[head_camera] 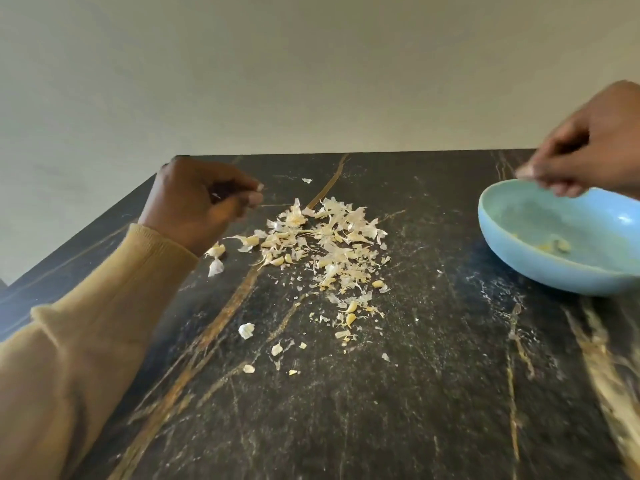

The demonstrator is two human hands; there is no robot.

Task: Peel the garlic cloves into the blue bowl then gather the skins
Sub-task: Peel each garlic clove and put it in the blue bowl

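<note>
Skins lay in a loose heap at the middle of the table, pale and papery, with several yellowish cloves mixed in and trailing off toward the near edge. Stray scraps sat apart from the heap: one white piece nearer the camera, smaller bits beyond it, and a single flake toward the far edge. Two more pieces lay just beside the left wrist. Bowl, blue, stood at the right of the table, well apart from the heap, with a few peeled cloves in its bottom; their number could not be told. Right hand was held over the far rim of the bowl, fingers curled downward and pinched together at the tips; it was blurred, and whether it held a clove could not be told. Left hand hung above the table just left of the heap, fingers curled in toward the thumb in a loose fist; whether anything was held inside could not be told. Its sleeve, mustard-coloured, ran from the lower left corner up to the wrist. Table surface was dark stone with tan and white veining. Wall behind was plain and pale.
</note>
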